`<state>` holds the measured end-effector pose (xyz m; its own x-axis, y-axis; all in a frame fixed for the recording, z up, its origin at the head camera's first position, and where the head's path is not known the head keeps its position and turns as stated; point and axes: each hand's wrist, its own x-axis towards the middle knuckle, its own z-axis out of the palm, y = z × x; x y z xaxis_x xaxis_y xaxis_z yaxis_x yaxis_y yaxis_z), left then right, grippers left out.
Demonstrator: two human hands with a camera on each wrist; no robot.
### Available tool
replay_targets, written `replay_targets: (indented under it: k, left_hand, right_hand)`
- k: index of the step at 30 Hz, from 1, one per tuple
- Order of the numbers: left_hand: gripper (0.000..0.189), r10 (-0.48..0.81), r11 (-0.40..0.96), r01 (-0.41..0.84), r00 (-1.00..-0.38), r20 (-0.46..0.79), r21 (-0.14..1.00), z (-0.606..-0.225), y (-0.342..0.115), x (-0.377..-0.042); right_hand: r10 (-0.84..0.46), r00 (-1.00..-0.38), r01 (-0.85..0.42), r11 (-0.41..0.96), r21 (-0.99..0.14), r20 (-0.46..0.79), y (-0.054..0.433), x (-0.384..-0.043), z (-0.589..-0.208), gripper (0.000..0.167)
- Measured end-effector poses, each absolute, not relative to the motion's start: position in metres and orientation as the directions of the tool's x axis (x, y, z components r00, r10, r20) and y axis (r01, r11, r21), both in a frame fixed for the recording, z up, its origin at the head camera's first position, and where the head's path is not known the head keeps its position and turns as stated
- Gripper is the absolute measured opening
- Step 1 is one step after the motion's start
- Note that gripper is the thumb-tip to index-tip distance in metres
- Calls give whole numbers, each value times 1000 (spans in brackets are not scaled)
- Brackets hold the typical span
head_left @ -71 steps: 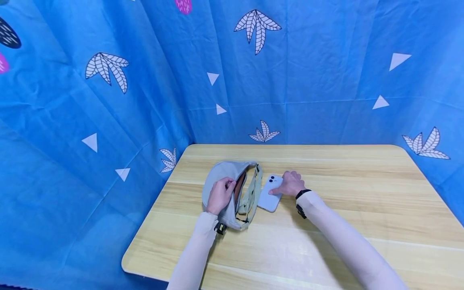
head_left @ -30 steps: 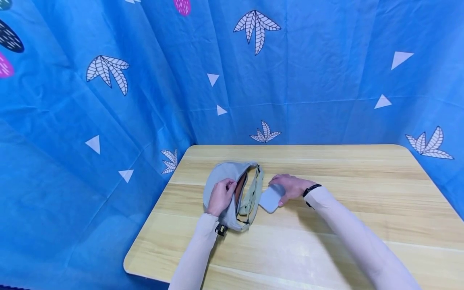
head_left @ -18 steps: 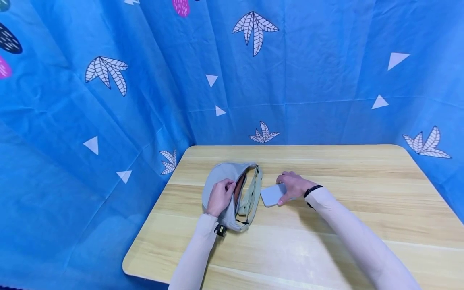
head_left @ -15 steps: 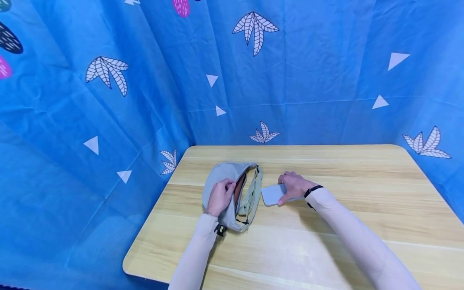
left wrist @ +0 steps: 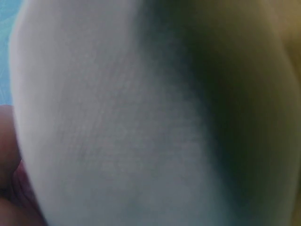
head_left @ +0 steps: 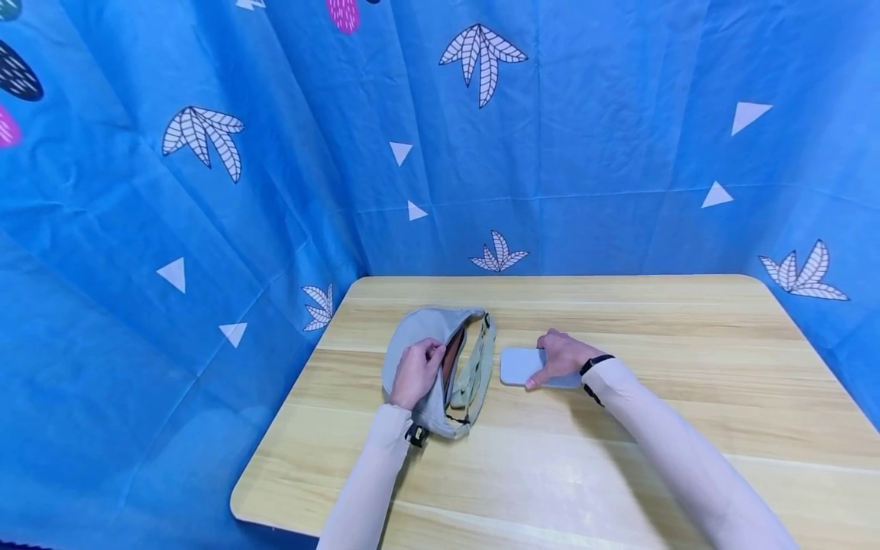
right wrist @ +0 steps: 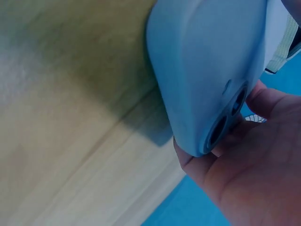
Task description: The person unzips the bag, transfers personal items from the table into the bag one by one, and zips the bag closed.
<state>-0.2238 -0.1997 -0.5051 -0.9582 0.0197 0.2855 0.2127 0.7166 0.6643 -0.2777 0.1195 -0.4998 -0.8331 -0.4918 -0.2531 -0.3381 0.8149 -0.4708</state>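
Observation:
A grey waist bag (head_left: 435,321) lies on the left part of the table, its zipped opening facing right and showing a brown lining. My left hand (head_left: 415,374) pinches the edge of that opening. Pale bag fabric (left wrist: 108,117) fills most of the left wrist view, with a bit of the fingers (left wrist: 8,146) at its left edge. Right of the bag, my right hand (head_left: 564,356) grips a pale blue phone (head_left: 519,367) across its width, thumb on the near side. In the right wrist view the phone's (right wrist: 211,56) camera lenses are beside the palm.
The bag's pale green strap (head_left: 483,367) lies looped on its right side, between bag and phone. A light wooden table (head_left: 660,336) extends to the right. Blue patterned curtains (head_left: 605,137) hang along its back and left.
My right hand has taken hold of the phone by its camera end and turned it from slanted to sideways, slightly to the right. My left hand stays on the bag's edge.

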Motion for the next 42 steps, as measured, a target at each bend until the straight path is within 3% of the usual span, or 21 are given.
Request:
replay_targets:
  k: [4, 9, 12, 18, 29, 37, 42]
  left_hand:
    - [19, 21, 719, 212, -958, 285, 662, -506, -200, -224]
    - [19, 16, 720, 202, -961, 275, 664, -505, -201, -225]
    - [20, 16, 721, 195, -964, 265, 664, -506, -201, -226]
    - [19, 19, 717, 203, -962, 273, 667, -506, -201, -225]
    - [19, 17, 716, 200, -963, 269, 669, -505, -200, -224]
    - [20, 11, 719, 185, -967, 255, 670, -504, -198, -224]
    - [20, 8, 716, 188, -965, 261, 672, -504, -198, -224]
  right_hand:
    - [-488, -826, -303, 806, -508, -282, 122, -279, -499, 86]
    - [-510, -807, -277, 771, -574, -296, 128, -287, -498, 38]
    - [-560, -783, -302, 723, -621, -271, 134, -292, -498, 22]
    - [-594, -759, -254, 649, -717, -269, 147, -293, -497, 21]
    - [-564, -777, -183, 628, -756, -280, 157, -287, -497, 26]
    - [-568, -749, -39, 553, -832, -342, 163, -286, -503, 24]
    - [-592, -727, -11, 517, -856, -348, 164, -285, -505, 26]
